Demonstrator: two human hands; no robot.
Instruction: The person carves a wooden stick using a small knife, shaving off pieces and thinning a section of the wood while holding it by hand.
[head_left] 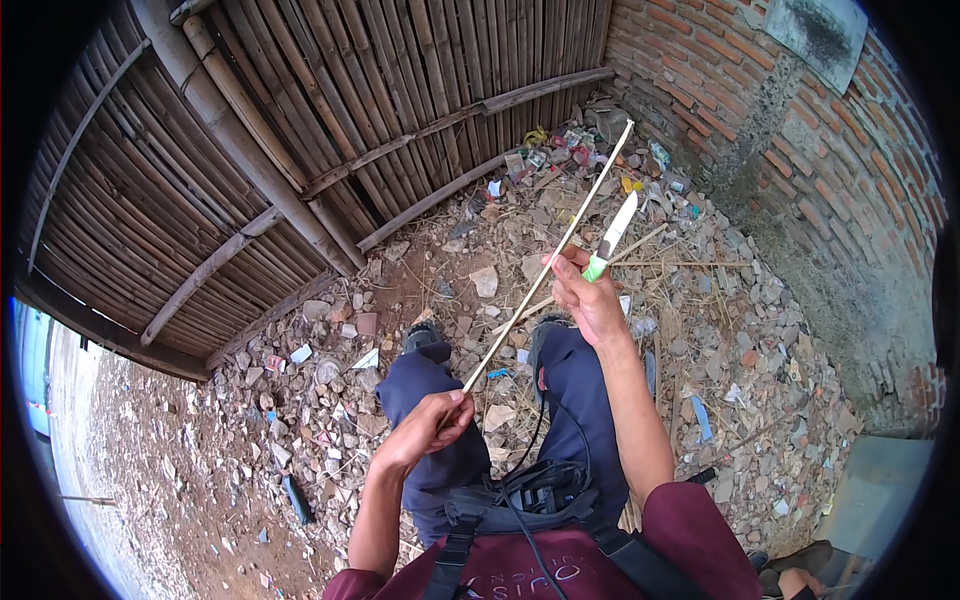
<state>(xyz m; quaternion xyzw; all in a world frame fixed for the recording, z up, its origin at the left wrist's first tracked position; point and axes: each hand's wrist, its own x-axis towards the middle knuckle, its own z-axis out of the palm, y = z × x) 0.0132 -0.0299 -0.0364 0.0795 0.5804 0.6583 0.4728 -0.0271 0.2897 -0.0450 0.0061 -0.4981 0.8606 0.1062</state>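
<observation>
A long, thin, pale strip that looks like split bamboo [512, 318] slants up and to the right in front of me. My left hand [432, 424] is closed round its lower end, above my left knee. My right hand [588, 298] grips a knife by its light green handle [596, 268]. The blade [618, 226] points up and away, to the right of the strip and apart from it. The thumb and fingertips of that same hand touch the strip near its middle. The strip's far end reaches beyond the knife tip.
Stones and litter cover the ground [484, 282]. A bamboo wall [400, 80] stands ahead and to the left, a brick wall [800, 160] to the right. Several sticks [690, 264] lie beyond my right hand. Part of another person's hand [800, 582] shows at lower right.
</observation>
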